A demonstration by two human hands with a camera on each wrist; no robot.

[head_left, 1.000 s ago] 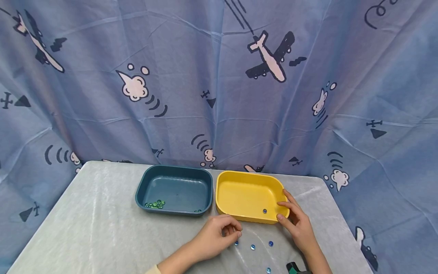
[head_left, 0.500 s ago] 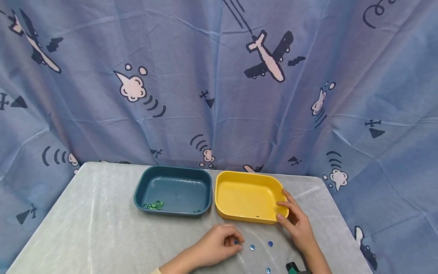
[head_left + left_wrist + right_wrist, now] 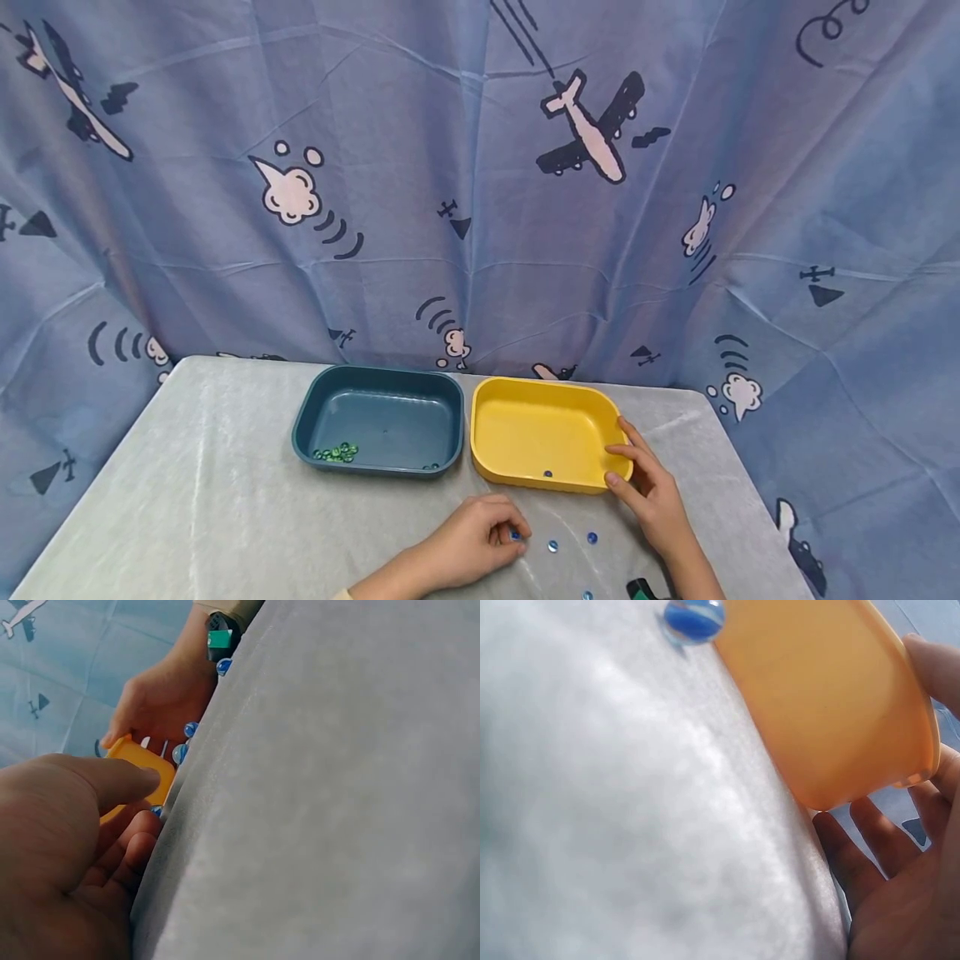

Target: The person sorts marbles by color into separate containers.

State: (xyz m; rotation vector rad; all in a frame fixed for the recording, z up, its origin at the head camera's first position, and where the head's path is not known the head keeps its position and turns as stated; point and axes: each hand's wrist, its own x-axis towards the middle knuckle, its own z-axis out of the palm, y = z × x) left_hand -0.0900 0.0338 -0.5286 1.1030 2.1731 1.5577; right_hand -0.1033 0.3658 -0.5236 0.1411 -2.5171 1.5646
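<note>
A blue marble point(image 3: 515, 536) lies on the table within the curl of my left hand point(image 3: 476, 542), its thumb and fingertips around it. In the left wrist view the same marble point(image 3: 156, 811) shows at the fingertips, partly hidden, with the thumb point(image 3: 142, 781) a little above it. My right hand point(image 3: 651, 492) holds the near right corner of the yellow box point(image 3: 517, 477), fingers over and around its rim. One blue marble point(image 3: 548, 473) is inside that box by the near wall. Three more blue marbles lie on the table, one point(image 3: 552, 547) close beside my left fingertips.
Left of the yellow box stands a teal box point(image 3: 386, 473) with several green marbles point(image 3: 337, 452) in its near left corner and others at the near right. A black-and-green device point(image 3: 641, 589) is at my right wrist. A blue airplane curtain point(image 3: 390, 208) hangs behind the table.
My left hand has moved slightly toward me, and its fingers have closed in around the marble. The marble in the yellow box has rolled left. My right hand keeps its place.
</note>
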